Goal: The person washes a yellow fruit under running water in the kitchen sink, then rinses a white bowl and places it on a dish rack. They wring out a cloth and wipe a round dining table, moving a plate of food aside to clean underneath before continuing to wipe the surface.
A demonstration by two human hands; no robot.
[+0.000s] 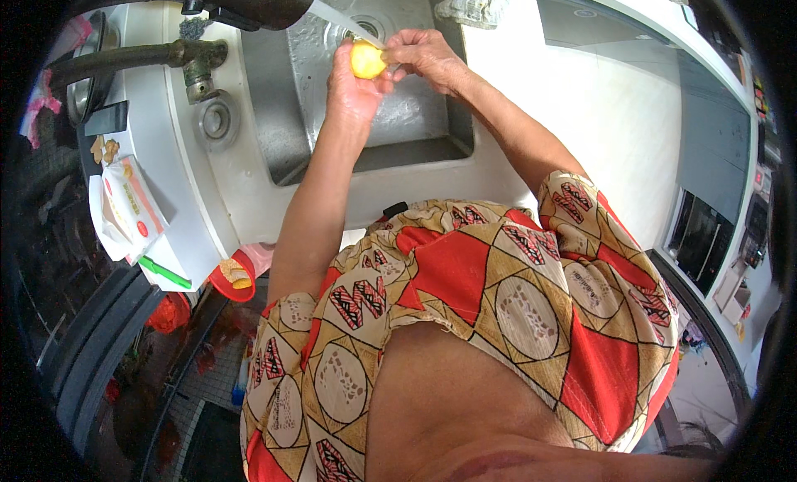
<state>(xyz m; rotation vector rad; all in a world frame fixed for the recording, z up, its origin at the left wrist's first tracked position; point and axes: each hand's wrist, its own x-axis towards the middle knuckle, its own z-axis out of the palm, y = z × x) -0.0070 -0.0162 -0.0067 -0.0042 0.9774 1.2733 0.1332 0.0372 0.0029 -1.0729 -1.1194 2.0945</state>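
Note:
A round, wet yellow fruit or vegetable (368, 60) is held above the steel sink basin (398, 108). My left hand (352, 86) cups it from the left and below, thumb up along its side. At its right edge, the bent fingers of my right hand (428, 60) press against it; whether they also pinch something small cannot be made out. A stream of water (345, 22) runs down from the dark faucet (268, 2) onto or just behind the yellow piece. Beneath it, the sink drain (361, 28) is partly hidden by my hands.
Beside the basin's far right corner lies a crumpled cloth (473, 5). A second tap (198, 71) and a round drain cap (216, 119) are on the left ledge. Farther left are a tissue pack (127, 202), a green-handled tool (165, 272) and a red-rimmed container (235, 276).

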